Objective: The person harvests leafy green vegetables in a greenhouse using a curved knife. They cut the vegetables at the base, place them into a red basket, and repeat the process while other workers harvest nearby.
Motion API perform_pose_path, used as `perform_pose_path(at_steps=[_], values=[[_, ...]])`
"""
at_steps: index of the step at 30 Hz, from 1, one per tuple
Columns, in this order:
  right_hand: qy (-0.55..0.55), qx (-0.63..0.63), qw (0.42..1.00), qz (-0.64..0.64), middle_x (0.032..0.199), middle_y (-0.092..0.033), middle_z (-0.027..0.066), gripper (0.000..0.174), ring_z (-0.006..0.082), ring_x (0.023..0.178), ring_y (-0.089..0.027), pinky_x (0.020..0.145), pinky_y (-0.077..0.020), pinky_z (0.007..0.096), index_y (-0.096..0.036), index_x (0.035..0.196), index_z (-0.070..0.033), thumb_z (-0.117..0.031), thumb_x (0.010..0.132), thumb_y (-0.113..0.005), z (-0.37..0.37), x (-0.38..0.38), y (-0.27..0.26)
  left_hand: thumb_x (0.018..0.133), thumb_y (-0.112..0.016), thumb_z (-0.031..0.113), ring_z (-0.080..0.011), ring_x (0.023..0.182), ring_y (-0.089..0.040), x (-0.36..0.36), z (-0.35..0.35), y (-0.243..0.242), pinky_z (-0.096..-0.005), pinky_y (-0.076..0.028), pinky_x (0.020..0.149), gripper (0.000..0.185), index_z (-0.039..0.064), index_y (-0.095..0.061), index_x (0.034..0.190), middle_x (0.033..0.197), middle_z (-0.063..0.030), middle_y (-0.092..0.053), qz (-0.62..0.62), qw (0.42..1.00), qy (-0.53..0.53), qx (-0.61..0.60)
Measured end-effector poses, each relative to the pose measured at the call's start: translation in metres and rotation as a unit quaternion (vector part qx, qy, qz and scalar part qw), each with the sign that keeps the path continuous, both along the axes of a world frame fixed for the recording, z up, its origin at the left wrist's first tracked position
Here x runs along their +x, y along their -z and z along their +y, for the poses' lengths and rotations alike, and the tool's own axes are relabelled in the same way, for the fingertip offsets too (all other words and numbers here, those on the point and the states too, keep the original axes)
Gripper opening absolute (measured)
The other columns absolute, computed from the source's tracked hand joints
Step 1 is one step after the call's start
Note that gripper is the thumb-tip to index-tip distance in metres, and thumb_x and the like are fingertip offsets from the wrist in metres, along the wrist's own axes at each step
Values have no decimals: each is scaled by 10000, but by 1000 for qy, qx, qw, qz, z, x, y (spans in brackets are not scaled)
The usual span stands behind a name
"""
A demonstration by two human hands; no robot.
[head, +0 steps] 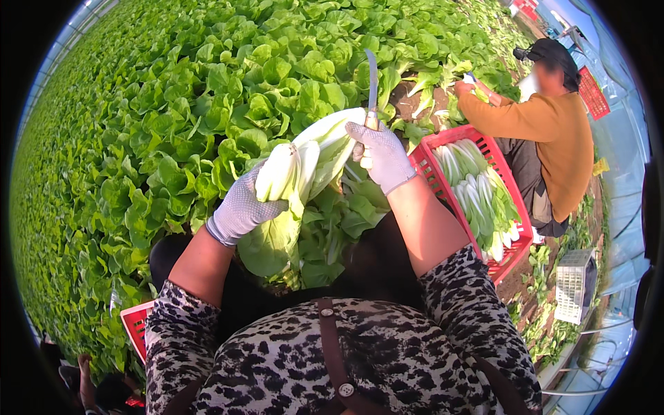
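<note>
My left hand [246,202], in a dotted knit glove, grips a leafy green head [280,171] near its thick white base, which is turned up. Green leaves hang below that hand toward my lap. In a matching glove, my right hand [383,155] is closed around the handle of a curved-blade knife [372,80], whose blade points up and away from me. The fingers of this hand also meet a long pale outer stalk [332,124] that arches over from the head. Whether they pinch it is hard to see. Loose green leaves [332,228] lie between my knees.
A red plastic crate [511,263] of stacked white-stemmed heads [474,192] stands at my right. Beyond it crouches a co-worker [560,135]. Dense growing greens [181,104] spread ahead and left. A pale crate [568,295] and another red crate [137,319] are nearby.
</note>
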State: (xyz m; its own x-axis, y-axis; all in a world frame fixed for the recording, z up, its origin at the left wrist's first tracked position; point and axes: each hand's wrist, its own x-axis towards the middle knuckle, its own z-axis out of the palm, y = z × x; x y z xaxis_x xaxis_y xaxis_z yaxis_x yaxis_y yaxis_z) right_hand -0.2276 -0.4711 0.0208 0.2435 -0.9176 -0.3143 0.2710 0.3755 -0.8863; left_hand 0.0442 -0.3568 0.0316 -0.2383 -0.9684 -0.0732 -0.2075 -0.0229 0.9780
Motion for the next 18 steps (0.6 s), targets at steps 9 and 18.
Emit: perform_pose_path(at_steps=[9, 18], values=[[-112, -181, 961, 177, 781, -661, 55, 290, 163, 632, -644, 608, -532, 305, -652, 994, -10, -227, 850, -779, 26, 26, -12, 732, -826, 213, -187, 1250, -522, 10, -4, 6, -347, -402, 1086, 842, -7, -439, 1446, 1365, -109, -563, 115, 987, 57, 102], [-177, -8, 979, 99, 635, -565, -3, 264, 85, 500, -532, 471, -436, 239, -644, 965, -51, -289, 911, -746, 23, 43, -10, 685, -767, 150, -210, 1125, -607, 15, -2, 30, -359, -471, 1004, 769, -7, -507, 1391, 1247, -88, -631, 165, 968, 14, 186]])
